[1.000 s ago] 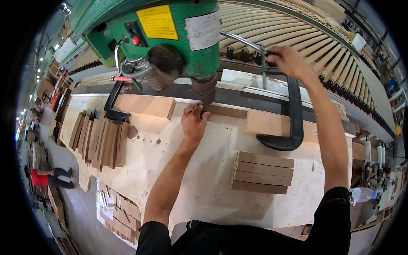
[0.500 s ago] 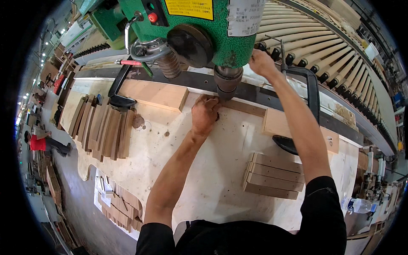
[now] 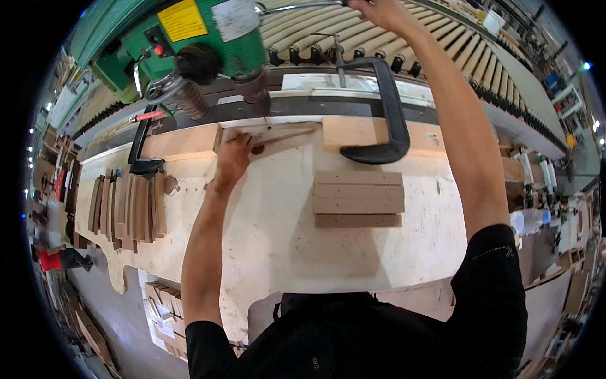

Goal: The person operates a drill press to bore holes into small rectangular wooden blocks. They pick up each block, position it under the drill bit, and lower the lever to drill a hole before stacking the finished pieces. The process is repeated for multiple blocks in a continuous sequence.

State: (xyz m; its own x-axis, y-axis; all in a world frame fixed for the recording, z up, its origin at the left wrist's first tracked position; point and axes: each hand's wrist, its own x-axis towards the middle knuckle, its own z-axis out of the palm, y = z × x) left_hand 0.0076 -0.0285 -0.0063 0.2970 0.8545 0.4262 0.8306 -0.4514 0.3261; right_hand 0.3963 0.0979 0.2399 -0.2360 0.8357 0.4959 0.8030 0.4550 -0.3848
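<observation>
My left hand (image 3: 234, 153) rests on the white worktop with its fingers closed on the left end of a narrow wooden strip (image 3: 290, 135). The strip lies at a slant between two pale wooden blocks, the left block (image 3: 183, 141) and the right block (image 3: 353, 134). Above it hangs the chuck (image 3: 254, 90) of a green drill press (image 3: 238, 54). My right hand (image 3: 383, 14), far up at the top edge, is wrapped round the end of the press's metal lever (image 3: 302, 7).
Black clamps hold the blocks, one left (image 3: 146, 165) and one right (image 3: 392, 120). Drilled strips (image 3: 358, 192) are stacked at centre right; more strips (image 3: 129, 205) stand at left. Behind runs a roller conveyor (image 3: 435, 44). A person in red (image 3: 50, 259) is far left.
The view has shifted. My right hand has moved away from the press body with the lever, and the chuck sits higher. The strip's near side has swung out from the back rail.
</observation>
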